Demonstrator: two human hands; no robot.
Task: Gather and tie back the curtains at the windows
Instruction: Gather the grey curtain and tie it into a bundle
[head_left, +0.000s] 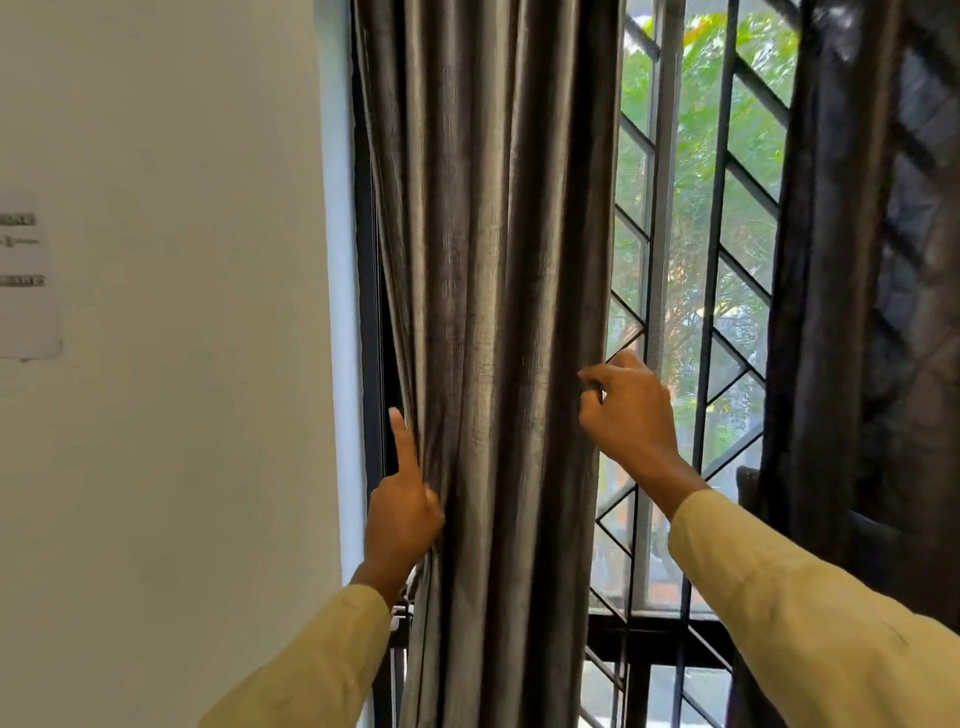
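Two curtains hang at one window. The grey curtain falls in bunched folds through frame centre, 12 to 6 o'clock, over the window's left part. Left hand at 7 o'clock grips its left edge, fingers curled into the folds, forefinger straight up along the cloth. Right hand toward 4 o'clock pinches its right edge, fingers curled. The cloth sits between both hands. Pale yellow sleeves cover both arms. Grille of dark diagonal bars shows between the curtains, 1 to 5 o'clock, with green trees behind. Second curtain, darker, at 3 o'clock, well apart from either hand. White wall at 9 o'clock carries a paper, print blurred.
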